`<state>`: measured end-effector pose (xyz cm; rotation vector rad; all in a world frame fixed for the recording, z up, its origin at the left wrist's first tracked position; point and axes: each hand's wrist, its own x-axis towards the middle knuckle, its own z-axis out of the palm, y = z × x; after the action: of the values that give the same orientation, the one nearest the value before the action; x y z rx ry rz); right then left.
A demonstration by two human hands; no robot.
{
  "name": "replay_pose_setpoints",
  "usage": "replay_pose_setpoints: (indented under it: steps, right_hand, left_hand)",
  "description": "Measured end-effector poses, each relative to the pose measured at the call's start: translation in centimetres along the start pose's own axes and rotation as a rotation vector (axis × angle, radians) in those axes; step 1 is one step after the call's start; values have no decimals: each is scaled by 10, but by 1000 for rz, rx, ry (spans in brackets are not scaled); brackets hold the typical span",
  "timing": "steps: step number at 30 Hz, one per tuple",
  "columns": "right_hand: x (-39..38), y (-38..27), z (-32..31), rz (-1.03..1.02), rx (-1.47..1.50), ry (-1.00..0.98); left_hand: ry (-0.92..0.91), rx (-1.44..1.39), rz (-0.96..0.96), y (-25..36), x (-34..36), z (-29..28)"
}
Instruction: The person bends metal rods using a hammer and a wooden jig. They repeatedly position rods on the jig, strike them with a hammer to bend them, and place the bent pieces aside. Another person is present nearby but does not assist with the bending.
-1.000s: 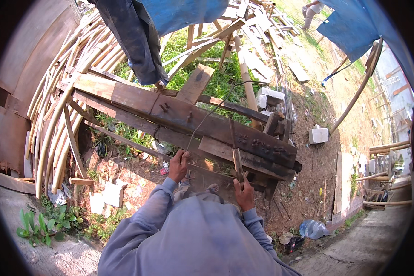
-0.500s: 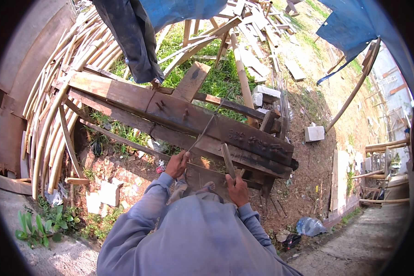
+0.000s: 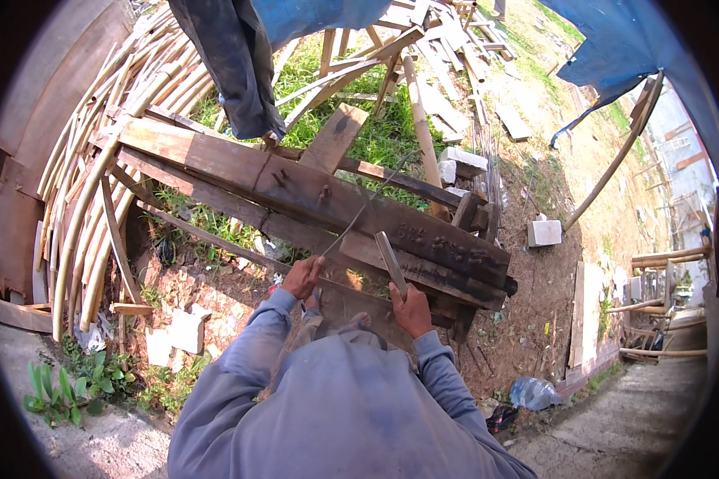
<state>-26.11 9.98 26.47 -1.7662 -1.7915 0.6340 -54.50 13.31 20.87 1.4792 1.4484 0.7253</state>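
Observation:
My left hand (image 3: 302, 278) is closed around the near end of a thin metal rod (image 3: 363, 209). The rod slants away to the right across a dark, heavy wooden beam (image 3: 216, 166). In my right hand (image 3: 413, 311) is a flat greyish bar (image 3: 390, 259), tilted up and to the left over the beam's near side. Short metal pegs (image 3: 325, 193) stick up from the beam's middle, and a cluster of metal pegs (image 3: 435, 238) sits toward its right end. I cannot make out whether the rod touches any peg.
Another person's dark trouser leg (image 3: 232, 80) stands beyond the beam. Bamboo poles (image 3: 112, 184) are stacked at left; scrap boards (image 3: 443, 88) lie far off. A white block (image 3: 544, 232), a leaning pole (image 3: 615, 156) and a clear plastic jug (image 3: 534, 393) are at right.
Both hands have shifted slightly forward. The rod's far end has swung a little to the right, and the flat bar's tip has moved away and slightly left.

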Motion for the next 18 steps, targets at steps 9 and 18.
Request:
replay_pose_setpoints:
  steps: [9,18]
  right_hand:
    - [-10,-50,-21,-11,438,134]
    - [-9,-56,-35,161,156,-39]
  left_hand:
    - [15,28,3,-10,-2,1]
    - [30,51,19,-24,-10,-1]
